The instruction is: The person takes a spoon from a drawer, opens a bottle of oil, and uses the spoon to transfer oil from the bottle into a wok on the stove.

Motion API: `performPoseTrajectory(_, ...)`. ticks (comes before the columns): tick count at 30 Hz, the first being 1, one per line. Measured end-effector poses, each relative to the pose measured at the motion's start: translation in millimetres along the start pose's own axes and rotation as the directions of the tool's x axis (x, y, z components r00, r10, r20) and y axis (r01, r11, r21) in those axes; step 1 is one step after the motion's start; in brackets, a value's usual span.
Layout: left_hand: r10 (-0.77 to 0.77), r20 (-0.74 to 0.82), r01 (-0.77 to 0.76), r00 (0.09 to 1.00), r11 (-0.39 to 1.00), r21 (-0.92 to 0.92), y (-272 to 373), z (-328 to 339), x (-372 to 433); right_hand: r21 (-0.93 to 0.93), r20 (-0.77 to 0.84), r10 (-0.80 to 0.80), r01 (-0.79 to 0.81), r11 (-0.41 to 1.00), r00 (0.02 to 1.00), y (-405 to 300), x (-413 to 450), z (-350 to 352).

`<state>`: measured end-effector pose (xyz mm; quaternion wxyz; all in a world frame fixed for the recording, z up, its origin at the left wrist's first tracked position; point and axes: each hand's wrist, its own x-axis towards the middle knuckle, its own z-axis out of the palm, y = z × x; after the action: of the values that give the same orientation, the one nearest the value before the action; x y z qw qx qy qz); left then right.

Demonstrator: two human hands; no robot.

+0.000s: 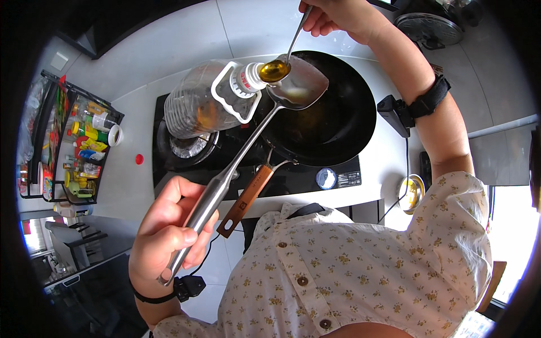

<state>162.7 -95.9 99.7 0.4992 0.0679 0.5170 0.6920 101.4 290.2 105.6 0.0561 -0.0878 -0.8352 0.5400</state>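
My left hand (158,234) grips the steel handle of a wok spatula (254,137). The spatula's wet blade is over a black wok (348,114), which has a wooden handle. At the top, my right hand (338,17) holds a metal spoon (296,36) by its handle. Golden oil (274,71) fills the spoon's bowl, which is above the spatula blade, right at the mouth of a large clear plastic bottle (190,97). The bottle's neck points right, and a white carrying handle surrounds it. A little yellowish liquid shows in the bottle and wok.
Under the wok is a black glass gas hob (291,183); its left burner (190,148) is beside the bottle. A red cap (139,159) lies on the white counter (127,131). Further left stands a black rack (112,110) of seasonings. A metal bowl (416,194) sits at right.
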Motion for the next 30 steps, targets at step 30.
performPoseTrajectory(30, -0.007, -0.001, 0.007, 1.000, 1.000, 0.017, 2, 3, 1, 0.279, 0.060, 0.101, -0.114, 0.954, 0.993, 4, 22, -5)
